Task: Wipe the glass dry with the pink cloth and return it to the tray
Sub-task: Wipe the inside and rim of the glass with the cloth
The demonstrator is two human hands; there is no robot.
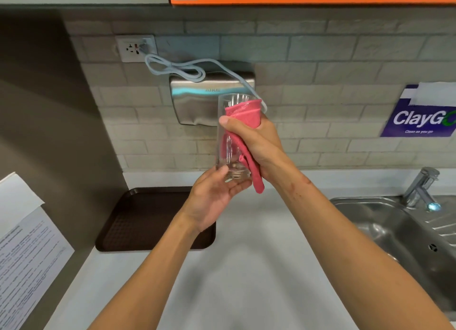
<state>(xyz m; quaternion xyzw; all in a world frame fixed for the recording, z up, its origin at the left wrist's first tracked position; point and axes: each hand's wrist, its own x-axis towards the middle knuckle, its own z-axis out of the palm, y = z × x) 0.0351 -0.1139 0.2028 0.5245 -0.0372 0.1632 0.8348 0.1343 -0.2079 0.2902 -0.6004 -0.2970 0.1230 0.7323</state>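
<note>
Left hand (214,196) cups the base of the glass (230,142), held upright above the table (246,268), well clear of the brown tray (138,221). Right hand (256,142) grips the pink cloth (243,122) against the glass's side, hand dryer (197,100) behind.

sign (424,112) cut off, paper (22,250) text blurred

Tray (138,221) lies left on the counter (259,268), sink (394,233) right.

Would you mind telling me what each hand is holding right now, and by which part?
The left hand holds the glass by its base. The right hand grips the pink cloth, pressed against the glass's side.
</note>
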